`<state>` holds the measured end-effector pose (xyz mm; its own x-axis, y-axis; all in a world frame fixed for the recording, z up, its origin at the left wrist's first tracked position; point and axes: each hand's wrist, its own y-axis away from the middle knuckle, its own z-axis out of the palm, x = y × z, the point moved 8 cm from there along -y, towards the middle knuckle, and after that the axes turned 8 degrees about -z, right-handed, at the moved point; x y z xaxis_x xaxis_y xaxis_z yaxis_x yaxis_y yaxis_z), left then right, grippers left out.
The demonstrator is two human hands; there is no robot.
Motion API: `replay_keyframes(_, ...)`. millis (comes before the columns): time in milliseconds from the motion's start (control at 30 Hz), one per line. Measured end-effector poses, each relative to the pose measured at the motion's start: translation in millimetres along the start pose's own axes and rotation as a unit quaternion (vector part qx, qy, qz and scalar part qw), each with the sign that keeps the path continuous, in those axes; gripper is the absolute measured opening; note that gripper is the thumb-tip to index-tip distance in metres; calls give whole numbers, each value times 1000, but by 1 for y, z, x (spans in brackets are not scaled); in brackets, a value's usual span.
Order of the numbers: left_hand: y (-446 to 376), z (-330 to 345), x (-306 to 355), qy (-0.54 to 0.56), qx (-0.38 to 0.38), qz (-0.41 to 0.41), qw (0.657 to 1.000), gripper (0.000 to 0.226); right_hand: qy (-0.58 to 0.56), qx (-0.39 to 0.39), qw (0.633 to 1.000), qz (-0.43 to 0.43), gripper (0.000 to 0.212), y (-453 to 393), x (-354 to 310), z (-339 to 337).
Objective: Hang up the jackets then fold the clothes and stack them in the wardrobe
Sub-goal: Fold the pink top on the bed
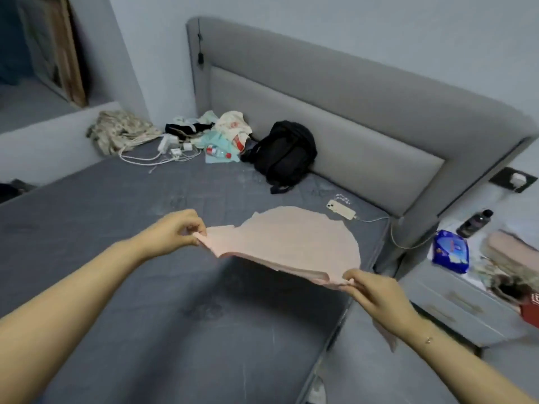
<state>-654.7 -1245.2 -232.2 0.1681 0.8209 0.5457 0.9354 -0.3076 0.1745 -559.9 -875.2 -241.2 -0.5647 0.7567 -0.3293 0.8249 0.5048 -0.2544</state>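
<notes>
A pale pink garment (291,240) is stretched out flat in the air above the grey mattress (116,228). My left hand (175,228) pinches its left edge. My right hand (376,293) pinches its near right corner. Its layers lie doubled over, and a strip of the same pink cloth hangs down below my right wrist. The far edge of the garment droops toward the bed.
A black backpack (284,154) leans on the grey headboard (350,91). Loose clothes, bags and chargers (204,135) crowd the bed's far left corner. A phone (339,209) lies charging near the headboard. At right, a nightstand (455,301) holds a blue packet, a bottle and folded pink cloth.
</notes>
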Motion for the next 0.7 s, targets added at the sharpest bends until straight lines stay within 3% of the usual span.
replay_keyframes(100, 40, 74, -92, 9, -37, -64, 997, 17, -47, -75, 996, -9, 10, 24, -32, 107)
replay_keyframes(200, 78, 158, -174, 22, -81, -122, 989, 35, -134, -151, 979, 26, 16, 56, -51, 220)
replay_keyframes(300, 116, 240, -253, 4, -112, -166, 980, 35, -175, -258, 950, 36, 29, 100, -74, 335)
replay_keyframes(467, 166, 345, -328, -102, -196, -133, 966, 20, -185, -395, 900, 1, 49, 167, -110, 466)
replay_keyframes(567, 187, 367, -357, -127, -177, -156, 963, 28, -189, -419, 888, 4, 52, 187, -120, 502)
replay_keyframes(700, 197, 370, -350, -165, -47, -119, 978, 17, -198, -411, 890, -1, 56, 197, -122, 518)
